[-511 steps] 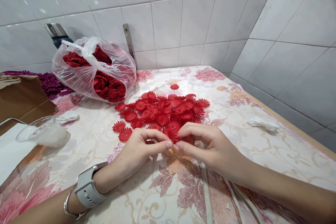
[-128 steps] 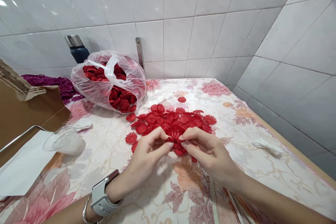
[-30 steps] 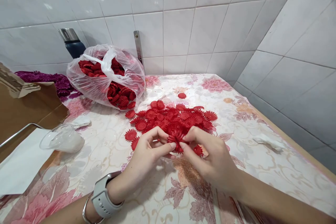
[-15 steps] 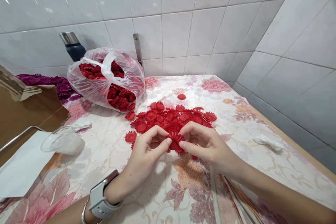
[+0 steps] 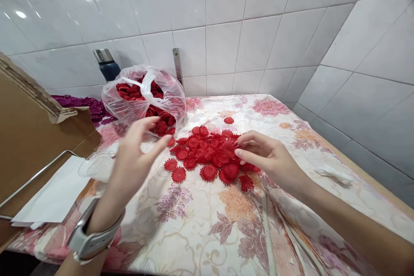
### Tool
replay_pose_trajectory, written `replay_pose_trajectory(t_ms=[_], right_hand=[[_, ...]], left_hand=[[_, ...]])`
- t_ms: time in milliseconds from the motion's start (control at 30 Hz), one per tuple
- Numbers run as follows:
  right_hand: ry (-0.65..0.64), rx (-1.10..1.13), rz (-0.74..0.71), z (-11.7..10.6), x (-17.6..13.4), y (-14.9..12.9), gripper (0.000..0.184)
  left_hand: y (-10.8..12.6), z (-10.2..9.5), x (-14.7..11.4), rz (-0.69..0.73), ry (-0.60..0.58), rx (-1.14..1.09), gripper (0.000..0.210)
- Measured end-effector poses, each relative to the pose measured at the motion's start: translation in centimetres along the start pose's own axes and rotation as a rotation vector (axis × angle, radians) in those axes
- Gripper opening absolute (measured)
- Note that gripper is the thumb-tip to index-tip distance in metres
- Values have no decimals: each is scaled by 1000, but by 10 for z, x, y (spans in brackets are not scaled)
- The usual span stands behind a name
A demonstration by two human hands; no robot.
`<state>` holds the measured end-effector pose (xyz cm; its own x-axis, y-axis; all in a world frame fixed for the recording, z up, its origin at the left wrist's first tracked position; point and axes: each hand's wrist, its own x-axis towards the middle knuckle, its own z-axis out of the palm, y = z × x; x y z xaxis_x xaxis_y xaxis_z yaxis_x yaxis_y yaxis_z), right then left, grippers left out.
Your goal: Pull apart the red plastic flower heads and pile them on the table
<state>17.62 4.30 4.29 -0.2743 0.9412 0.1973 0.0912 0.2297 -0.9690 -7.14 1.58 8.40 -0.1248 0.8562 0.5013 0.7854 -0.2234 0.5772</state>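
Between the thumb and fingers of my right hand [image 5: 263, 155] is a red fabric flower [image 5: 229, 148], held just over a pile of the same flat, fringed red pieces [image 5: 196, 146]. My left hand [image 5: 134, 155] is raised to the left of the pile, thumb and fingers apart, with nothing in it. Behind its fingertips sits a translucent plastic bag [image 5: 113, 99] filled with more red pieces. Below that hand, partly covered by it, a clear glass dish [image 5: 97, 166] stands on the flowered tablecloth [image 5: 194, 233].
An open cardboard box [image 5: 35, 138] and white paper [image 5: 51, 194] occupy the left side. Purple pieces [image 5: 87, 105] and a dark blue bottle [image 5: 108, 67] stand behind. A crumpled white tissue [image 5: 334, 174] lies at right. Long thin strips [image 5: 291, 233] lie at the front. Tiled walls border the table.
My left hand has let go of the red flower and moved left and up, fingers spreading. My right hand keeps the flower, slightly higher and further right. The view has shifted a little left.
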Motion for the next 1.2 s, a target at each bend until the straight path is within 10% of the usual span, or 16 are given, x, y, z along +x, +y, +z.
replay_pose_trajectory(t_ms=[133, 367, 500, 767, 1033, 1200], right_hand=[[80, -33, -61, -10, 4, -9, 12], [196, 55, -135, -13, 12, -16, 13], [111, 111, -69, -7, 4, -18, 13], [-446, 428, 357, 24, -34, 15, 14], [-317, 459, 333, 32, 22, 44, 19], [-226, 444, 318, 21, 66, 43, 30]], left_hand=[[-44, -45, -18, 29, 313, 547, 46], [-92, -70, -36, -342, -140, 806, 74], [-81, -68, -35, -432, -73, 748, 69], [-65, -51, -39, -244, 22, 489, 60], [-31, -12, -31, -239, 107, 94, 75], [-4, 8, -30, -103, -56, -110, 75]])
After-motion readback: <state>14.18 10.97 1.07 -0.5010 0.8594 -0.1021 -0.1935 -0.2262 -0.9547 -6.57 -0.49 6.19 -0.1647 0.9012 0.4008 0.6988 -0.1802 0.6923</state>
